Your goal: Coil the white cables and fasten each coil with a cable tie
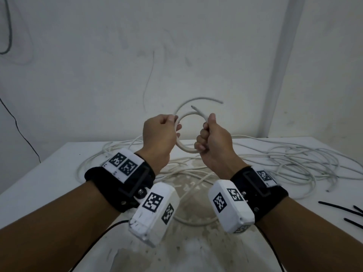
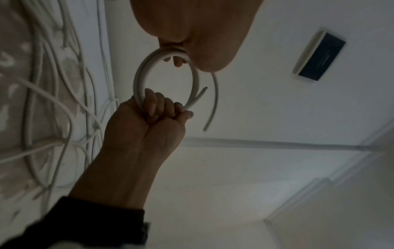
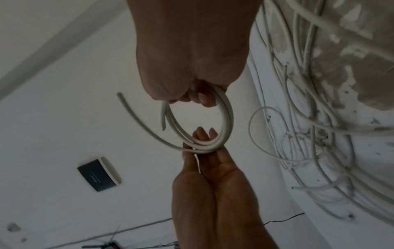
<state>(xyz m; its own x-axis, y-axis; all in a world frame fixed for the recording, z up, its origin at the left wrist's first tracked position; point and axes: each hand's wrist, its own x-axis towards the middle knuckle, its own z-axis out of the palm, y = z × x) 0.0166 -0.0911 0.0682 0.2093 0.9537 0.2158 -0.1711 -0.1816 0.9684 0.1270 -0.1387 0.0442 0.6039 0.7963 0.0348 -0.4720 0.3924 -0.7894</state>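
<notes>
Between both hands, white cable coil [image 1: 188, 114]

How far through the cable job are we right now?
Done: no tied coil is in view. In hand: the left hand and right hand hold one small coil above the table, not yet tied. Left: fasten it with a black cable tie, then coil the loose cables.

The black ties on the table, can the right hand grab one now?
Probably not yet: the right hand grips the coil in the air; the ties lie uncovered beside that arm.
</notes>
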